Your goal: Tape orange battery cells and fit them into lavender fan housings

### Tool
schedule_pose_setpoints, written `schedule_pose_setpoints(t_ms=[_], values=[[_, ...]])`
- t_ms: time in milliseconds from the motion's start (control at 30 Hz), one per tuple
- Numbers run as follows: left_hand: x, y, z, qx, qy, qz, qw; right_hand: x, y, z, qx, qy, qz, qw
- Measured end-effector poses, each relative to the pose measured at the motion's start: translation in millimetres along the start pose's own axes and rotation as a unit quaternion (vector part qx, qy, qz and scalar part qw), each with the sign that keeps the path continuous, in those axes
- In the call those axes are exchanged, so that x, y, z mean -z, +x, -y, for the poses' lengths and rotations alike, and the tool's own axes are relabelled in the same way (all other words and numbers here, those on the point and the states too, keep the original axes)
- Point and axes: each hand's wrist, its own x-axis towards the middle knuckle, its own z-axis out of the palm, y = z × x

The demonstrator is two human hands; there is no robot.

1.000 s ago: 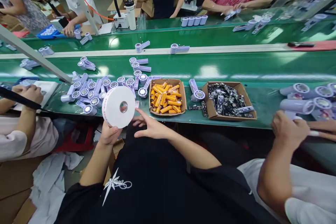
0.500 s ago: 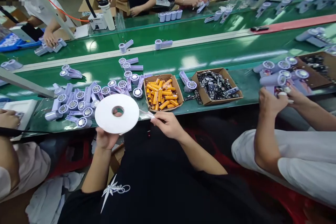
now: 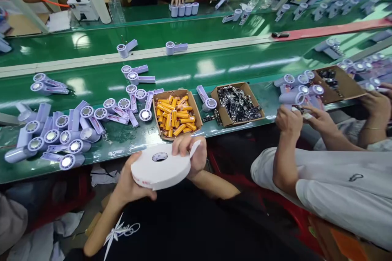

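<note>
A big roll of white tape [image 3: 176, 167] is held between my hands in front of the bench edge, tilted so its flat face and printed rim show. My left hand [image 3: 130, 179] grips it from the left, thumb underneath. At the right side my right hand [image 3: 196, 155] closes over the rim, with the loose tape end [image 3: 195, 147] sticking up by its fingers. Just beyond the roll stands a cardboard box [image 3: 197, 110] of orange-wrapped battery cells [image 3: 174, 117]. To the left lie several lilac fan housings [image 3: 67, 136] with handles.
A second carton [image 3: 226, 119] holds small dark circuit boards [image 3: 235, 104]. Behind runs a green conveyor belt [image 3: 196, 63] carrying a few lilac housings. At right, a co-worker's hands [image 3: 289, 120] handle parts near more housings [image 3: 301, 85]. Other people work across the belt.
The roll has moved right and closer to me and tipped toward its rim. My right hand, earlier holding a stretched tape end off the roll, is now against its right edge. The view has shifted.
</note>
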Motion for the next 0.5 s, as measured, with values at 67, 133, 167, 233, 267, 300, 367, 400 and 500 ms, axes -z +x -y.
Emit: schedule_pose_setpoints(t_ms=[67,133,167,233,267,300,367,400,500], values=[[6.7,16.2,-7.8,-0.098,0.115,0.029,0.988,-3.0,9.6,1.1,-0.041,0.045,-0.003,0.998],[11.5,31.6,-16.3,-0.152,0.125,0.000,0.980,2.3,13.6,-2.3,-0.098,0.040,0.038,0.994],[14.0,36.7,-19.0,-0.164,0.087,-0.015,0.982,9.1,14.5,-4.4,-0.125,0.030,0.074,0.989],[22.6,39.5,-19.6,-0.147,-0.039,-0.039,0.988,31.5,19.3,-5.1,-0.164,-0.017,0.150,0.975],[29.5,37.6,-17.5,-0.130,-0.105,-0.058,0.984,46.2,25.3,-2.6,-0.180,-0.061,0.197,0.962],[38.1,34.1,-14.2,-0.111,-0.155,-0.083,0.978,61.8,34.4,1.7,-0.196,-0.118,0.254,0.940],[56.9,26.3,-6.3,-0.074,-0.196,-0.156,0.965,90.1,60.5,12.8,-0.233,-0.260,0.429,0.833],[64.6,24.0,-2.7,-0.058,-0.194,-0.182,0.962,100.2,75.7,17.3,-0.232,-0.318,0.511,0.764],[70.0,30.7,4.6,0.028,-0.164,-0.156,0.974,107.4,118.4,13.9,-0.094,-0.449,0.589,0.665]])
